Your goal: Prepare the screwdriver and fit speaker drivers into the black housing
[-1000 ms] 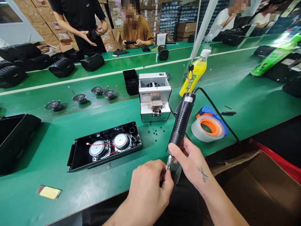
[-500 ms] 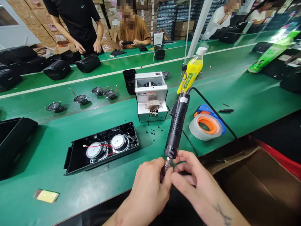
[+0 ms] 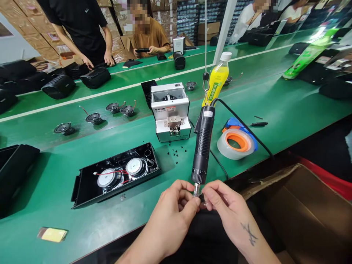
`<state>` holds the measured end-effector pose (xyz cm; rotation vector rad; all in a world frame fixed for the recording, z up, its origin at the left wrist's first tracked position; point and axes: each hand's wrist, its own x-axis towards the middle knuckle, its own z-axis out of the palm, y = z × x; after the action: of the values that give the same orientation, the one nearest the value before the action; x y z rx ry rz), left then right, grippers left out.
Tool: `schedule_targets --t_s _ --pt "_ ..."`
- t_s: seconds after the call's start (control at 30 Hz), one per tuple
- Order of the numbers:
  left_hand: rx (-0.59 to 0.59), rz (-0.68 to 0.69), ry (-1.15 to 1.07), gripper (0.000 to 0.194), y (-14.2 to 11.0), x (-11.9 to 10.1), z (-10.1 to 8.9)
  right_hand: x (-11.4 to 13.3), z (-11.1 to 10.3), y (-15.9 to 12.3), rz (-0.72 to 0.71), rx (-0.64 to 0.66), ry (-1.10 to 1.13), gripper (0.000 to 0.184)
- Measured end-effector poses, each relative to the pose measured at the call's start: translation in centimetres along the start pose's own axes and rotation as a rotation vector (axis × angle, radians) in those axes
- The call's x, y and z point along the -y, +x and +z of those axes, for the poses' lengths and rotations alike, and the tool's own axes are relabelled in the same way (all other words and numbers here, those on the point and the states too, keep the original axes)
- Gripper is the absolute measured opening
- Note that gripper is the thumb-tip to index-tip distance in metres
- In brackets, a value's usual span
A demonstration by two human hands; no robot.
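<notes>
The electric screwdriver (image 3: 202, 146) is suspended just above the grip, slightly tilted, its bit (image 3: 196, 189) flanked by the fingertips of the left hand (image 3: 173, 216) and right hand (image 3: 233, 214). Both are held narrow; what exactly is pinched cannot be told. Loose screws (image 3: 177, 162) are scattered beyond the grip, a casing (image 3: 88, 185) is placed to its left, a tape roll (image 3: 223, 147) to its right.

The screwdriver (image 3: 202, 143) looks ribbed plastic, the table (image 3: 93, 223) smooth and glossy.
</notes>
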<state>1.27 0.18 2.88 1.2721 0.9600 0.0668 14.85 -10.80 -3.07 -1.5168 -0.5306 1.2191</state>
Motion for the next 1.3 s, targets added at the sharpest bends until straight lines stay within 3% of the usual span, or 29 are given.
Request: schedule_targets --t_s 0.27,0.47,0.6,0.7,0.8,0.93,1.1,1.3 --pt "-0.042 -0.039 0.001 0.029 -1.2 -0.7 0.4 -0.3 2.2 0.9 -0.117 -0.040 0.120 0.053" --pt "-0.031 -0.033 -0.069 0.034 -1.2 -1.3 0.3 -1.0 4.3 1.5 -0.201 -0.128 0.061 0.048" --pt "-0.050 -0.011 -0.060 0.031 -1.1 -1.1 0.5 -0.3 2.9 1.0 -0.242 -0.308 -0.121 0.043" --pt "-0.077 -0.022 -0.054 0.030 -1.0 -0.5 0.4 0.9 1.2 -0.3 -0.172 -0.367 -0.225 0.036" --pt "-0.028 -0.024 -0.123 0.032 -0.9 -0.2 -0.1 1.8 0.8 -1.8 -0.066 -0.277 -0.231 0.043" --pt "0.025 -0.009 -0.159 0.036 -0.9 0.1 -0.8 2.1 1.7 -2.7 -0.046 -0.149 -0.200 0.046" --pt "0.011 -0.019 -0.161 0.035 -0.8 0.3 -0.8 2.0 2.3 -2.3 -0.010 -0.049 -0.085 0.046" --pt "-0.085 -0.004 -0.051 0.029 -1.2 0.8 0.0 1.4 2.2 -1.4 0.055 0.125 0.110 0.046"
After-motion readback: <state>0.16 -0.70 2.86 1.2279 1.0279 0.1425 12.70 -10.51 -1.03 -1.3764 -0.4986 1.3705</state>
